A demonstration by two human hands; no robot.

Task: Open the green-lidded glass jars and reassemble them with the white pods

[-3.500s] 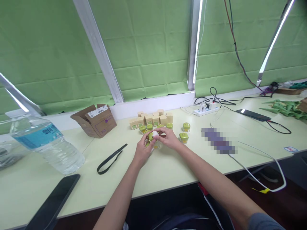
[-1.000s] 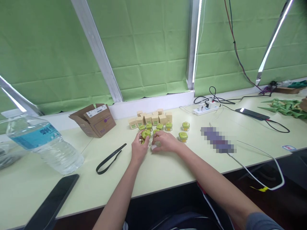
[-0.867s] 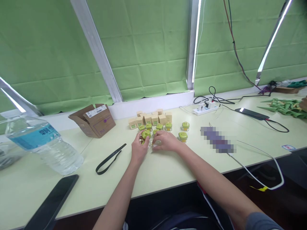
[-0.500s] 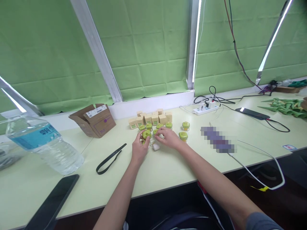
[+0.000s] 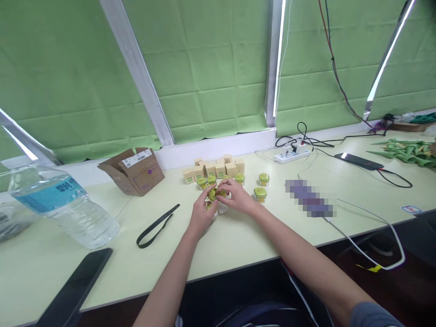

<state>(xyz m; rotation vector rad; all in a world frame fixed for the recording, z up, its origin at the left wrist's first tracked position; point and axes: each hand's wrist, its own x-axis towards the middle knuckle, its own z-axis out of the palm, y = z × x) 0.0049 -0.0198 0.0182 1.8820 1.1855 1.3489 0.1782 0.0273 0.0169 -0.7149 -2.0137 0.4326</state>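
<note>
My left hand [image 5: 202, 212] grips a small green lid [image 5: 213, 195] between thumb and fingers. My right hand [image 5: 235, 197] meets it from the right, its fingertips pinched at the lid's edge; whether they hold a separate small part is hidden. Beneath the hands, a whitish item [image 5: 222, 209] shows partly on the table. Several little clear containers with green lids stand around: one front right [image 5: 260, 195], another behind it [image 5: 264, 179], more just beyond my fingers [image 5: 211, 180].
Small tan boxes [image 5: 230, 170] cluster behind the containers. An opened cardboard box [image 5: 146, 175], a black strap [image 5: 153, 227], a water bottle [image 5: 68, 204] and a phone [image 5: 75, 286] lie left. Rightward are a power strip [image 5: 292, 155], cables and another phone [image 5: 359, 161].
My left hand has shifted slightly right with the green lid, which has turned. The right fingers have closed in on it, so both hands now meet.
</note>
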